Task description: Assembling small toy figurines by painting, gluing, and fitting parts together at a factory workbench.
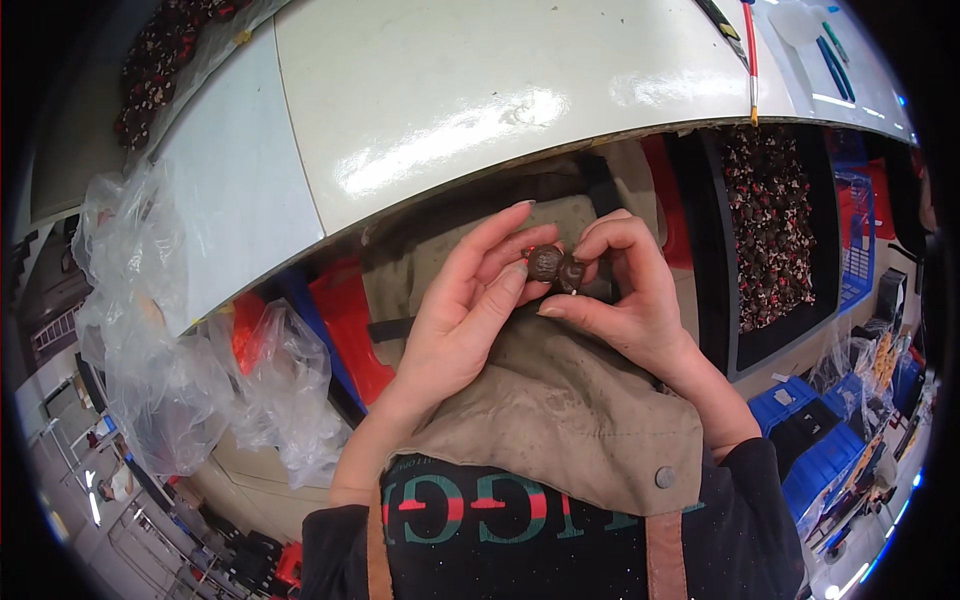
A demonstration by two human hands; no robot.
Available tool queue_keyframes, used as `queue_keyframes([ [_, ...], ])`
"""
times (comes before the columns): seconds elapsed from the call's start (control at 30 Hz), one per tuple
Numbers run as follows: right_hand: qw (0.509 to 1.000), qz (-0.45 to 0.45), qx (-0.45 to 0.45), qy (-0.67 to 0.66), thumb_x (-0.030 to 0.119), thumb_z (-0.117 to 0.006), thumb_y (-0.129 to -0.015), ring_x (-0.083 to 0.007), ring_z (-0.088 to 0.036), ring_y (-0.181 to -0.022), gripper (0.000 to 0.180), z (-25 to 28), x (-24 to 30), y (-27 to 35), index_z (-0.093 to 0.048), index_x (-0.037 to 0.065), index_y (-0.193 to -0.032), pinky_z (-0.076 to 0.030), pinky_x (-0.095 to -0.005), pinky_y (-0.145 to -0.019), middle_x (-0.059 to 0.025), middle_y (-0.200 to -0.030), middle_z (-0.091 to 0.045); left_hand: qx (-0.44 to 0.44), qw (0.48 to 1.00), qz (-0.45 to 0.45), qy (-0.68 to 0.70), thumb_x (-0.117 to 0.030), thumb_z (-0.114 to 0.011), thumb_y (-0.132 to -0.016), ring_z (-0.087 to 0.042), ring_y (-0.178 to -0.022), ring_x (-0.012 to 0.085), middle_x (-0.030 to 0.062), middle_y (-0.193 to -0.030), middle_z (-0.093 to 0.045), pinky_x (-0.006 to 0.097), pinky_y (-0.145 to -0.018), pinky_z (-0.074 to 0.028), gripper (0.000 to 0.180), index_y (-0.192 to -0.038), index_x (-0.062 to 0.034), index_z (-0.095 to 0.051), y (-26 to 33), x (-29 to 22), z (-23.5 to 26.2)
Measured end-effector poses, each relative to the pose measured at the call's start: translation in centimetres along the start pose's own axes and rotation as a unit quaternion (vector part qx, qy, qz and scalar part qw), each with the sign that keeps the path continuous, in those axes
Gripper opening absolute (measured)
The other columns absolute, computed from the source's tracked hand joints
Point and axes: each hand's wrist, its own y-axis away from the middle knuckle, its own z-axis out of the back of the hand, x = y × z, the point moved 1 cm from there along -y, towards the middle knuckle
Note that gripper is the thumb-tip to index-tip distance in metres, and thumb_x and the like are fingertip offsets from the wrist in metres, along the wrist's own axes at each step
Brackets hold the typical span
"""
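Over my lap, a small dark brown moulded figure [546, 264] with rounded lumps and tiny red and pale spots is between both hands. My left hand [462, 300] is curled round its left side, the thumb and fingertips pressing on it. From the right, the bent fingers and thumb of my right hand [632, 285] close on its other end. Fingertips cover part of the figure, so I cannot tell its full shape or whether it is one piece or two. Beneath the hands lies a brown apron [560, 390].
A white table [480, 60] curves across ahead, with a red-handled paintbrush [752, 70] at its edge. On the right, a black tray [738, 345] holds many small dark, red and pale pieces. Clear plastic bags [140, 330] hang at left. Blue crates [815, 440] stand lower right.
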Motion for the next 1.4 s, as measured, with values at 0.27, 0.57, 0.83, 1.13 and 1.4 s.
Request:
queue_keyframes([
  [0.27, 0.998, 0.053, 0.005, 0.033, 0.013, -0.084, -0.063, -0.0126, -0.048, -0.067, 0.049, 0.0, 0.6, 0.0, -0.048, 0.008, -0.096, -0.044, -0.0246, -0.059, -0.0046, -0.087, -0.050, 0.011, 1.000, -0.008, 0.002, -0.006, -0.041, -0.096, -0.051, -0.116, 0.0200, 0.0162, -0.133, -0.046, 0.030, -0.096, -0.043, 0.045, -0.140, -0.0063, -0.029, -0.2, 0.2, -0.4],
  [0.57, 0.985, 0.120, 0.024, 0.121, 0.010, -0.087, -0.058, -0.0178, -0.051, -0.074, 0.057, 0.2, 1.1, -0.3, -0.047, 0.007, -0.098, -0.042, -0.0273, -0.062, -0.0064, -0.086, -0.051, -0.004, 0.999, 0.035, 0.036, -0.005, -0.042, -0.095, -0.052, -0.114, 0.0188, 0.0143, -0.131, -0.048, 0.030, -0.095, -0.043, 0.034, -0.129, -0.0008, -0.046, 0.0, 0.0, -0.1],
  [0.83, 0.980, 0.147, 0.020, 0.132, 0.011, -0.087, -0.057, -0.0201, -0.051, -0.073, 0.057, -0.2, 1.4, -0.7, -0.046, 0.008, -0.098, -0.043, -0.0303, -0.063, -0.0068, -0.085, -0.052, 0.031, 0.999, 0.027, 0.005, -0.007, -0.044, -0.096, -0.051, -0.113, 0.0147, 0.0098, -0.126, -0.051, 0.026, -0.096, -0.041, 0.036, -0.132, -0.0012, -0.043, 0.0, 0.2, 0.0],
  [1.13, 0.976, 0.157, 0.020, 0.146, 0.011, -0.086, -0.057, -0.0211, -0.053, -0.073, 0.048, -0.4, 1.6, -0.8, -0.052, 0.008, -0.090, -0.043, -0.0299, -0.060, -0.0070, -0.085, -0.053, 0.003, 0.998, 0.050, 0.049, -0.007, -0.048, -0.095, -0.053, -0.112, 0.0166, 0.0103, -0.120, -0.055, 0.029, -0.096, -0.042, 0.034, -0.128, -0.0008, -0.046, 0.1, 0.5, 0.4],
  [1.4, 0.977, 0.151, 0.030, 0.148, 0.010, -0.086, -0.057, -0.0207, -0.051, -0.073, 0.048, -0.4, 1.5, -0.9, -0.051, 0.008, -0.089, -0.042, -0.0303, -0.061, -0.0061, -0.084, -0.052, -0.001, 0.988, 0.088, 0.123, -0.012, -0.050, -0.095, -0.052, -0.108, 0.0127, 0.0066, -0.115, -0.056, 0.025, -0.093, -0.041, 0.034, -0.127, -0.0017, -0.047, 0.0, 0.5, 0.3],
])
